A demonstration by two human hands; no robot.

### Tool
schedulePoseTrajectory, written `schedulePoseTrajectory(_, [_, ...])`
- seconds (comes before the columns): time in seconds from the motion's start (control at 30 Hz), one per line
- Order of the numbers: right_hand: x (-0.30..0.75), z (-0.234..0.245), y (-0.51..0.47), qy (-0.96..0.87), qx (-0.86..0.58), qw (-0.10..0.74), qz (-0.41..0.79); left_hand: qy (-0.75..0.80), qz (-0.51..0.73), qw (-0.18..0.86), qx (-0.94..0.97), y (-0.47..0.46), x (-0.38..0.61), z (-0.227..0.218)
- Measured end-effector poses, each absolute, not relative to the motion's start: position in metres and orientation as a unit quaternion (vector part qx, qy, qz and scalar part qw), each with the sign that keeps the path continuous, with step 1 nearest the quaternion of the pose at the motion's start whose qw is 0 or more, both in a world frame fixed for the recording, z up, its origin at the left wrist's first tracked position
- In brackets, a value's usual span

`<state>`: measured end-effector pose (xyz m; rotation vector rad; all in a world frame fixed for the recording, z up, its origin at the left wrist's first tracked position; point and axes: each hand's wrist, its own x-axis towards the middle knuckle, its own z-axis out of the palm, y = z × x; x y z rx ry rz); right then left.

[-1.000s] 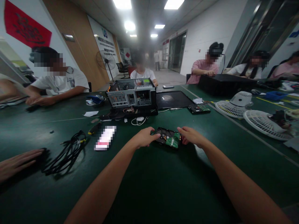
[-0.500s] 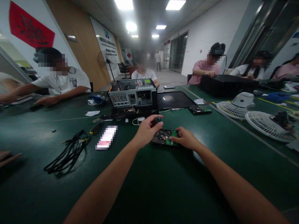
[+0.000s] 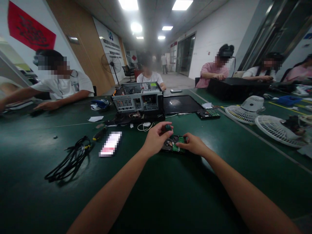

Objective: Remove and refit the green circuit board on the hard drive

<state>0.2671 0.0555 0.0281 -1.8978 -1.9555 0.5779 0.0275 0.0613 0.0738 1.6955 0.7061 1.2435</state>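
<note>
A hard drive (image 3: 173,149) with a green circuit board lies on the green table in front of me. My right hand (image 3: 193,143) grips its right end, thumb on the board and fingers at the far edge. Above the drive's left part, my left hand (image 3: 158,138) pinches the dark green handle of a small screwdriver (image 3: 168,127). The handle stands roughly upright. Its tip is hard to make out, so whether it touches a screw cannot be seen.
An opened computer case (image 3: 137,100) stands ahead, beside a black side panel (image 3: 182,104). Another drive (image 3: 208,113) and white fan parts (image 3: 278,130) lie rightward. Coiled black cables (image 3: 70,159), a yellow-black screwdriver (image 3: 99,134) and a phone (image 3: 110,144) lie left. Several people sit around the table.
My left hand has moved slightly right with the screwdriver, from the drive's left edge to over its middle. My right hand keeps its hold on the drive.
</note>
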Motion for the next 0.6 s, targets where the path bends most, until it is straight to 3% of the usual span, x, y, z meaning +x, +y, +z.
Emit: schedulePoseTrajectory(0.6, [0.2697, 0.0239, 0.0562, -0.694, -0.665, 0.183, 0.205, 0.318, 0.489, 0.411, 0.700, 0.0615, 0.0284, 0.0695])
